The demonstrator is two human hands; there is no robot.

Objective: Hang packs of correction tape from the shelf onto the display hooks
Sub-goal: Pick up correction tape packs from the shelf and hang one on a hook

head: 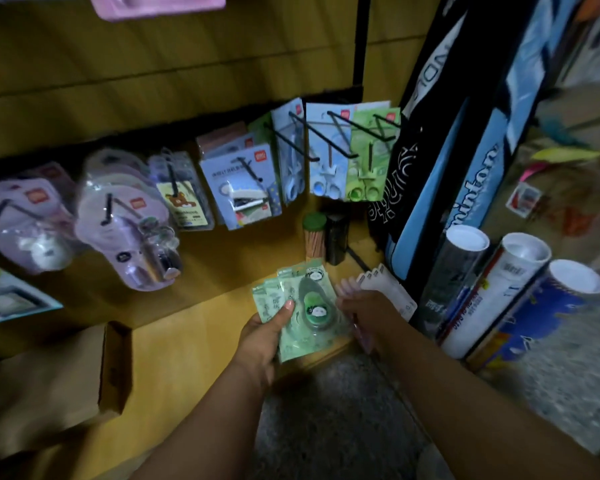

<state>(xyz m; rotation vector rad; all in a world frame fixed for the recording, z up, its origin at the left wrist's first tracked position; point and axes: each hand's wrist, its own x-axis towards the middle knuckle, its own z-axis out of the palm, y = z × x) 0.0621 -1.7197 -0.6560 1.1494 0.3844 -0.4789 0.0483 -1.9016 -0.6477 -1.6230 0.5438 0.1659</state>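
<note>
Several green packs of correction tape [300, 308] are fanned over the front edge of the yellow shelf [174, 344]. My left hand [262, 337] grips the stack from the left, thumb on top. My right hand [364, 315] touches the stack's right side, and I cannot tell whether it holds anything. Several pale packs [385, 285] lie just right of that hand. Black display hooks [305, 133] stick out of the panel above, with bare tips.
Carded scissors [329, 157], a stapler pack [239, 188] and purple packs [125, 216] hang along the panel. A brown cardboard box [56, 379] sits at the shelf's left. Tall tubes [492, 289] and a badminton bag [465, 161] stand on the right.
</note>
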